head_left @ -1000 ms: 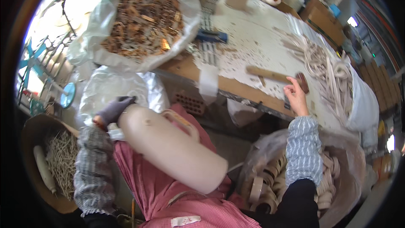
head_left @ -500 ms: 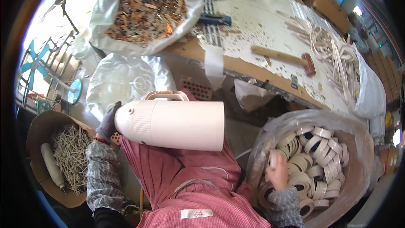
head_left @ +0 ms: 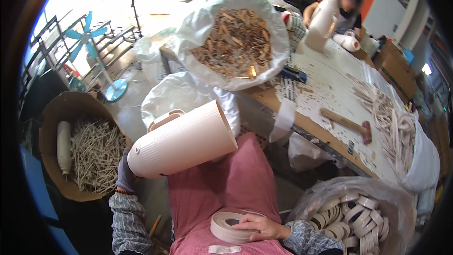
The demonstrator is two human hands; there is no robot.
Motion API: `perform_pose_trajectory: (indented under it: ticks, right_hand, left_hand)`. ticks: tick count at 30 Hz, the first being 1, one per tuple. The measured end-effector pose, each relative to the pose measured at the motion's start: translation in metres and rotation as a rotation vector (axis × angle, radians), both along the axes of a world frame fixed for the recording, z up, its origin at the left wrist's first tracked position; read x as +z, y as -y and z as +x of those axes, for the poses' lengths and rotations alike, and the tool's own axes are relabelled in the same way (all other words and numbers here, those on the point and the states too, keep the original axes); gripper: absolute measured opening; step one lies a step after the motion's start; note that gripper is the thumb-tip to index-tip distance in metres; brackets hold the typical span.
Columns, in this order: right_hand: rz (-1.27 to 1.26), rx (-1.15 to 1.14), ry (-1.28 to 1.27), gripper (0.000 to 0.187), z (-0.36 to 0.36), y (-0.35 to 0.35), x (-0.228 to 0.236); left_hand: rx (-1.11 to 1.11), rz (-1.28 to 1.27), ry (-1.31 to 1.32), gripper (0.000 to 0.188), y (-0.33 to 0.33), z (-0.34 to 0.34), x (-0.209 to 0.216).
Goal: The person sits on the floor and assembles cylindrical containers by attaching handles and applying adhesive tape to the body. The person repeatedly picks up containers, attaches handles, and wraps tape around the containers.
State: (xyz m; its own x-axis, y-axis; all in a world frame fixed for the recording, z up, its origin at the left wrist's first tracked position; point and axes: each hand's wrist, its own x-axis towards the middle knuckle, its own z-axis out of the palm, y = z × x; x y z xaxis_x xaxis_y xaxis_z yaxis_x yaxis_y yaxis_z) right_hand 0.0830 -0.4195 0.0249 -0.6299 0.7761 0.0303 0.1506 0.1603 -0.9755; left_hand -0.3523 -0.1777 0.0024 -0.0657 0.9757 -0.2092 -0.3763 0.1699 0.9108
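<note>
A pale pink plastic thermos jug shell (head_left: 184,141) with a handle lies tilted over my left thigh, its wide end raised to the right. My gloved left hand (head_left: 125,172) grips its narrow end; most of the fingers are hidden behind it. On my lap, against the pink apron, rests a pale plastic ring (head_left: 225,231) with a wide hole. My bare right hand (head_left: 259,227) holds the ring by its right side, fingers over the edge of the hole.
At lower right a plastic-lined bag (head_left: 401,208) holds several similar rings. A cardboard box (head_left: 49,160) of thin pale sticks stands left. The table bears a mallet (head_left: 347,122), a blue tool (head_left: 293,74) and a sack of scraps (head_left: 188,23). Across it, a person (head_left: 347,14) handles another jug.
My right hand has come out of the bag with a ring and brought it to my lap. The jug shell has tilted, its wide end now higher. The view has swung up and left.
</note>
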Motion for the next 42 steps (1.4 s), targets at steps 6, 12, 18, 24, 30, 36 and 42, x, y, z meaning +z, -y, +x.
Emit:
perform_pose_trajectory:
  ticks: [6, 12, 18, 24, 30, 36, 42]
  right_hand:
    - [-0.471, -0.187, -0.341, 0.036, 0.027, -0.074, 0.003]
    - [0.130, -0.833, -0.331, 0.041, 0.037, -0.156, 0.043]
    - [0.983, -0.803, 0.045, 0.041, 0.006, -0.166, 0.100]
    - [1.127, -0.555, 0.127, 0.039, 0.017, -0.118, 0.127]
    - [0.671, -0.954, -0.130, 0.044, 0.025, -0.113, 0.083]
    - [-0.441, -0.897, -0.840, 0.039, 0.041, -0.161, 0.017]
    - [-0.164, -0.717, -0.401, 0.044, 0.123, -0.162, 0.024]
  left_hand:
    - [0.179, -0.072, 0.001, 0.038, 0.054, -0.035, -0.004]
    - [0.139, -0.095, 0.254, 0.034, 0.061, -0.004, -0.022]
    - [-0.042, -0.120, 0.127, 0.041, 0.048, 0.056, -0.021]
    - [-0.301, 0.035, -0.237, 0.040, 0.026, 0.080, 0.037]
    - [-0.450, 0.094, -0.720, 0.042, -0.023, 0.102, 0.101]
    - [-0.538, 0.376, -0.978, 0.047, -0.038, 0.100, 0.146]
    - [-0.568, 0.470, -1.170, 0.052, -0.035, 0.077, 0.189]
